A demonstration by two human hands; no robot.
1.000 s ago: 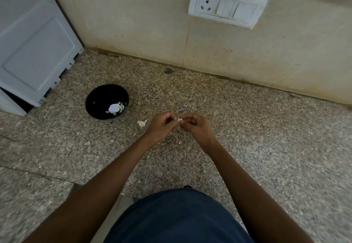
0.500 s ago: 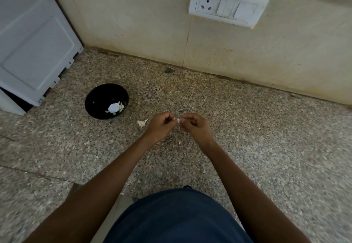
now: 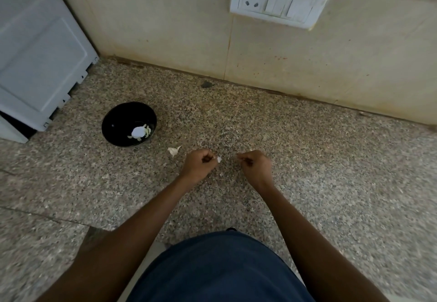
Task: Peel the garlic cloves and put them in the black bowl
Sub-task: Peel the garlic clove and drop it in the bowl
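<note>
The left hand [image 3: 199,164] pinches a garlic clove [image 3: 219,159]; the right hand [image 3: 256,165], apart from it, pinches a scrap of skin [image 3: 238,157] (tiny). The black bowl [image 3: 129,124] sits left, holding peeled garlic [image 3: 140,132].

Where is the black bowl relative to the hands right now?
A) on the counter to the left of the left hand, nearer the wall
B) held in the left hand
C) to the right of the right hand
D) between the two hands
A: the black bowl sits on the counter, left of and beyond the left hand, untouched by either hand.
</note>
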